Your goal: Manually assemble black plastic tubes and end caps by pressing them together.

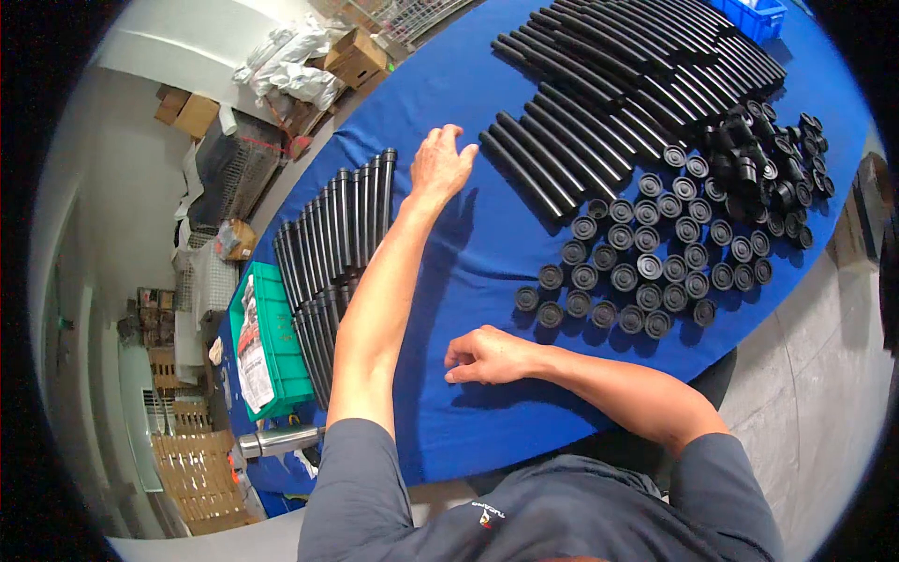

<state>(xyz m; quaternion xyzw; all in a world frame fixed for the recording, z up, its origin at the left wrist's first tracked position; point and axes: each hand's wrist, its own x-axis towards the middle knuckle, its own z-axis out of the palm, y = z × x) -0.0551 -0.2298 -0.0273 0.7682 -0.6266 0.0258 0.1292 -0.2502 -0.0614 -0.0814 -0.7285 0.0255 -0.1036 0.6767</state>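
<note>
Right hand (487, 358): nearest, resting flat on the blue cloth (468, 272), fingers loosely curled, holding nothing. Round black caps (646, 253): just beyond and right of it, set in rows, not touching. Left hand (440, 164): farther out, arm stretched, fingers spread, palm down on the cloth, empty. Black tubes (548, 155): just right of its fingertips, close but apart, laid side by side. Second batch of black tubes (342, 225): left of that arm, near the table edge. Green crate (276, 351): off the left edge, lower down. Loose heap of black caps (768, 150): far right. Blue bin (754, 14): far corner.
</note>
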